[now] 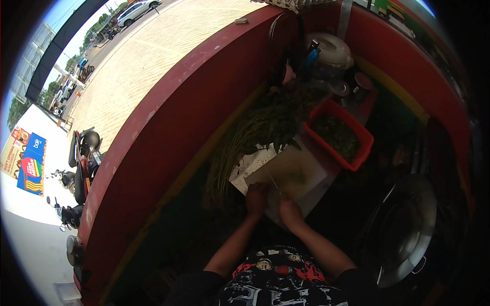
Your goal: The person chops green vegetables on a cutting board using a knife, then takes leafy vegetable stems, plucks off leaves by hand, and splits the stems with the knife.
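Red walls [168, 112] curved around us. At right was one wide metal pan [408, 229]. One heap of leafy stems [240, 135] lay beside one cutting board [312, 172], probably for easy reach; one red tub [363, 153] stood near, perhaps to keep its chopped greens [334, 137] apart. Of two hands, the right hand [291, 210] gripped one knife [276, 186] over the board; the left hand [256, 199] was curled at its edge, pinching what, I could not tell.

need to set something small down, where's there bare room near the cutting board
Free: most of the wall top; a narrow pale strip bordering the cutting board by the right hand; and the board's far part, between knife and leafy greens. Crowded: left of the board, under those greens, and beyond the red tub, around the containers and pot.
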`<state>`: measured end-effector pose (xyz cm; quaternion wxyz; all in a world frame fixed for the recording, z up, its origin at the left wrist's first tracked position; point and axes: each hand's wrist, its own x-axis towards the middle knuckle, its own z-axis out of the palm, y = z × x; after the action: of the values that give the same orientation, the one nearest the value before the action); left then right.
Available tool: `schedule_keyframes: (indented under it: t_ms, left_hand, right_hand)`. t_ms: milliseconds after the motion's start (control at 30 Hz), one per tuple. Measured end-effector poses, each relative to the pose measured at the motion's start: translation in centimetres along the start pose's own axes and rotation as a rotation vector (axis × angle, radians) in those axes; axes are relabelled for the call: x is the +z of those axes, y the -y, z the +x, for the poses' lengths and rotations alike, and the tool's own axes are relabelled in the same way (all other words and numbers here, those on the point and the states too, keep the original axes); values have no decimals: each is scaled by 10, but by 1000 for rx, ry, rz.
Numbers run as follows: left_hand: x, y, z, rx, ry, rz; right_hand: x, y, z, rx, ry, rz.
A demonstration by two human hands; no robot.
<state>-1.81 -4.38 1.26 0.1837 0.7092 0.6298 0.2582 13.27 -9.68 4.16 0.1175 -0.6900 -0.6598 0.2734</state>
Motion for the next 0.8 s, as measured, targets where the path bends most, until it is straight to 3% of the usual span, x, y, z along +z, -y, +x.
schedule_keyframes:
  t_ms: [167,433,633,800]
  left_hand:
    - [-5,-6,-2,35,-22,61]
    - [-3,-5,-2,5,-41,112]
    - [-6,-6,-2,-7,-55,82]
    - [-6,-5,-3,-29,-31,94]
  right_hand:
    - [-4,-2,-23,95,147,-1]
    - [13,1,11,3,10,82]
    - [4,0,-24,97,143,34]
    - [14,-2,2,12,68,-7]
